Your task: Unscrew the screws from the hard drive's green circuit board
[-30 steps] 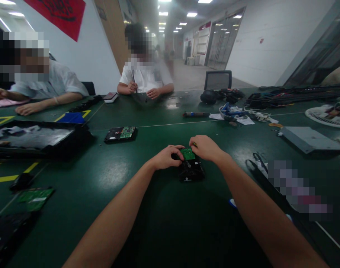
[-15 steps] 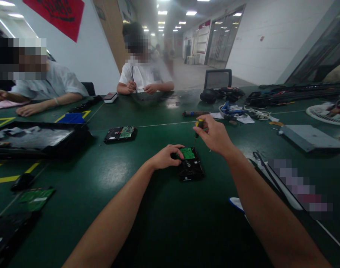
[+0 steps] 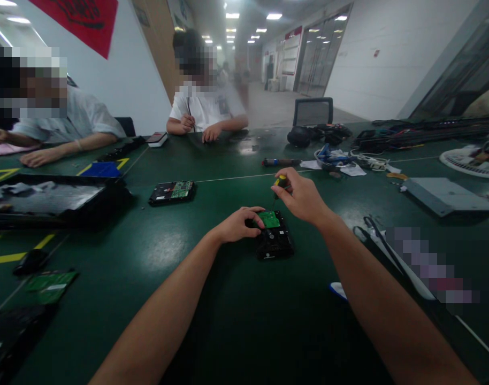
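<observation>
The hard drive [image 3: 274,247] lies on the table [image 3: 236,299] where it lay half a second ago, green board [image 3: 270,218] up. The left hand [image 3: 241,224] has kept its place at the drive's left side, thumb and fingers pinched on its edge. The right hand [image 3: 305,197], low against the drive's far right corner a second ago, is now raised above its far edge, fingers closed round a yellow-and-black screwdriver [image 3: 282,182]. Since the last frame the screwdriver has slid left along that edge; whether its tip touches the drive, I cannot tell.
</observation>
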`<state>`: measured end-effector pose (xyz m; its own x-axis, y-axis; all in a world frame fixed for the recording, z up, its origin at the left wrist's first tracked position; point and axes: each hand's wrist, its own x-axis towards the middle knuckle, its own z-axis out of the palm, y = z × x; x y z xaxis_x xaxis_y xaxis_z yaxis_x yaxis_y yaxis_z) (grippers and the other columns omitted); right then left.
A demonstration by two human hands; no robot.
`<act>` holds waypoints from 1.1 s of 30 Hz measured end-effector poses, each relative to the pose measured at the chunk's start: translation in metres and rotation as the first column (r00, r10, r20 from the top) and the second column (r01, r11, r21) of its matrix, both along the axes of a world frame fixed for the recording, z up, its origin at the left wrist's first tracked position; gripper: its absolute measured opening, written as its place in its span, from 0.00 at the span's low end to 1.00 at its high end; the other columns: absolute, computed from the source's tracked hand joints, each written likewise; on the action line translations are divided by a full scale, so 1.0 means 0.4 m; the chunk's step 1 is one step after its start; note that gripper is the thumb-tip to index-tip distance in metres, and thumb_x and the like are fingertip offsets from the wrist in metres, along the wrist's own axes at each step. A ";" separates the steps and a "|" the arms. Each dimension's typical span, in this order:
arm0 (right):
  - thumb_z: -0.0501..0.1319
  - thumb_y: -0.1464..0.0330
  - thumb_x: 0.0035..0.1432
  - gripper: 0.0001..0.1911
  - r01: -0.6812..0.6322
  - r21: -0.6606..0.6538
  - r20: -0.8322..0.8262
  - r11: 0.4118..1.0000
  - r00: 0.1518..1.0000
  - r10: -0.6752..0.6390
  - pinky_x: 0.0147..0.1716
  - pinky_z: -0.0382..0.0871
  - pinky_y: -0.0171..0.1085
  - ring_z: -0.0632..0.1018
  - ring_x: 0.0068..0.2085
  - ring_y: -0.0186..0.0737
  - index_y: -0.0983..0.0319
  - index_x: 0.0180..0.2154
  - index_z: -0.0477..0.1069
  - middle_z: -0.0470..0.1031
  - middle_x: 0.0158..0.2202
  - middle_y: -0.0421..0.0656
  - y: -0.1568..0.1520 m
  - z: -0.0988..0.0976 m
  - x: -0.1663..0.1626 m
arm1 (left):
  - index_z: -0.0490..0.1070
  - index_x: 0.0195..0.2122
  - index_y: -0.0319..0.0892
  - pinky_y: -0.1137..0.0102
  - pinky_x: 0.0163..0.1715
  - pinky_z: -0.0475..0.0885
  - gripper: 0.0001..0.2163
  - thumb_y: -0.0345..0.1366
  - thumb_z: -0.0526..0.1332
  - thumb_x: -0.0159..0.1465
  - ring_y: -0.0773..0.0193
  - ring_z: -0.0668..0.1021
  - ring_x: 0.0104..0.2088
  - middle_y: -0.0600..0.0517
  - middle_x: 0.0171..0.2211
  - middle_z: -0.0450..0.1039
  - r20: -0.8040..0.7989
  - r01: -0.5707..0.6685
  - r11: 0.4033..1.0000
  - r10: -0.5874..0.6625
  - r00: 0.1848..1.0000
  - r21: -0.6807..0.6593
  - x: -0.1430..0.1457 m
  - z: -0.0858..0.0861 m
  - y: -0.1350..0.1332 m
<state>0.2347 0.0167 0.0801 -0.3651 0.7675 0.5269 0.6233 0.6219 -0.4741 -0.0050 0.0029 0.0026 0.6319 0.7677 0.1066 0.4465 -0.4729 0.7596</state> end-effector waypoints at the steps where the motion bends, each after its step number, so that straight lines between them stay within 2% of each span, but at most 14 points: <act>1: 0.62 0.63 0.66 0.13 0.004 0.001 0.000 1.000 1.000 -0.004 0.40 0.71 0.44 0.80 0.39 0.47 0.58 0.50 0.67 0.79 0.40 0.47 0.000 0.000 0.000 | 0.80 0.40 0.45 0.53 0.69 0.55 0.09 0.37 0.68 0.58 0.50 0.67 0.68 0.46 0.67 0.66 -0.001 0.004 1.000 -0.004 1.000 0.003 0.000 0.001 0.000; 33: 0.62 0.63 0.66 0.13 -0.020 -0.033 0.024 0.999 0.999 0.021 0.42 0.71 0.44 0.80 0.40 0.48 0.59 0.51 0.67 0.80 0.42 0.48 -0.008 0.007 -0.006 | 0.81 0.41 0.45 0.52 0.68 0.55 0.10 0.37 0.69 0.58 0.50 0.68 0.67 0.46 0.67 0.66 0.004 0.017 1.000 -0.017 1.000 0.007 -0.001 -0.004 0.006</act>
<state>0.2325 0.0135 0.0830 -0.3931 0.7767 0.4921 0.6224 0.6188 -0.4794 -0.0053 0.0052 0.0009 0.6442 0.7562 0.1146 0.4351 -0.4855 0.7583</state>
